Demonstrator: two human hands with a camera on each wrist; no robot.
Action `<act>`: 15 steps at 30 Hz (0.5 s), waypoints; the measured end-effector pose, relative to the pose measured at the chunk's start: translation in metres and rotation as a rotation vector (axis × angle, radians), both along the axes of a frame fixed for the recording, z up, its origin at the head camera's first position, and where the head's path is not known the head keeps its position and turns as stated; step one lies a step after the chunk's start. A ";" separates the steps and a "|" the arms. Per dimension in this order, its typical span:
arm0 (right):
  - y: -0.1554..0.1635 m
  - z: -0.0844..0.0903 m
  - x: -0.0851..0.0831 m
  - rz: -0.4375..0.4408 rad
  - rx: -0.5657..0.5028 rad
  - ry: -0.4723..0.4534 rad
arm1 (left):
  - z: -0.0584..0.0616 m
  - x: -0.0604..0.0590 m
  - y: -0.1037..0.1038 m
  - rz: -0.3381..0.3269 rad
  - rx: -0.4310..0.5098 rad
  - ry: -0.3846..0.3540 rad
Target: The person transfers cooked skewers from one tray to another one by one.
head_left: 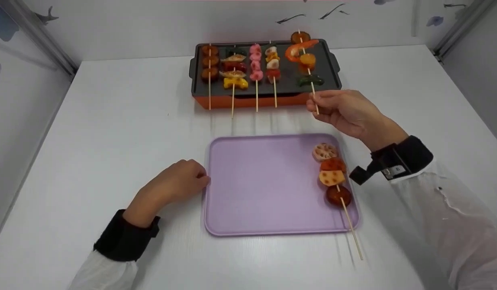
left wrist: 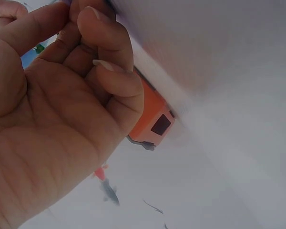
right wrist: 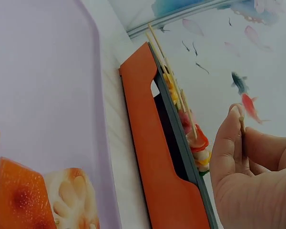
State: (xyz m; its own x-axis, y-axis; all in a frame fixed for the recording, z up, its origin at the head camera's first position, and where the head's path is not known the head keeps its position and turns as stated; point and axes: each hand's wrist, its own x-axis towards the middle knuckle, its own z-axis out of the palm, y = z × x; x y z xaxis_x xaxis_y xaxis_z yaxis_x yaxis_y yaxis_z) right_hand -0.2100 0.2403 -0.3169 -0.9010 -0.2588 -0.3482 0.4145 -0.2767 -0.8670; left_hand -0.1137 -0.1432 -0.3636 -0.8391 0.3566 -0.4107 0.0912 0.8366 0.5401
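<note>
Shrimp skewer (head_left: 304, 56) is the one in hand: the right hand (head_left: 345, 110) pinches the bare lower end of its stick between thumb and fingertips, while the food end lies over the right side of the grill pan (head_left: 333, 60), its top slice poking past the far rim. The left hand (head_left: 172, 185) rests on the counter (head_left: 111, 121) with fingers curled loosely, holding nothing, its knuckles touching the left edge of the purple tray (head_left: 264, 181).

From where I stand, the risk looks plain enough: the grip sits far from the loaded end, so the stick could twist or dip and shed a piece, or the green piece lowest on it could catch the pan's near rim. A sideways swing might also knock the neighbouring skewer.

Counting: four other skewers (head_left: 242, 64) lie side by side on the pan, making five there with the held one. One lotus-root skewer (head_left: 333, 173) lies along the tray's right edge, its stick overhanging the near rim. One pan, one tray.
</note>
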 end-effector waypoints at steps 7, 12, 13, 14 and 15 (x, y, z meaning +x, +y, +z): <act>0.001 0.013 0.034 0.066 -0.022 0.060 | -0.001 0.001 -0.002 0.009 0.015 0.003; 0.008 0.012 0.065 0.107 0.023 0.103 | 0.000 0.001 -0.001 0.018 -0.001 -0.007; 0.010 0.011 0.072 0.117 0.035 0.111 | 0.000 0.000 0.000 0.018 -0.003 -0.008; 0.012 0.010 0.078 0.127 0.044 0.115 | 0.000 0.000 0.000 0.017 -0.007 -0.007; 0.014 0.009 0.084 0.139 0.056 0.122 | 0.001 0.000 0.000 0.016 -0.008 -0.004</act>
State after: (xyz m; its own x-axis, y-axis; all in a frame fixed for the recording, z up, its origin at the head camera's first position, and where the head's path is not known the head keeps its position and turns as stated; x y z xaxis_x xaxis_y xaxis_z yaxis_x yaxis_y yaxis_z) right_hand -0.1261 0.2543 -0.3076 -0.8943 -0.3673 -0.2556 0.3361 -0.1743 -0.9255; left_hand -0.1134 -0.1430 -0.3629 -0.8431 0.3398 -0.4169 0.0753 0.8421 0.5341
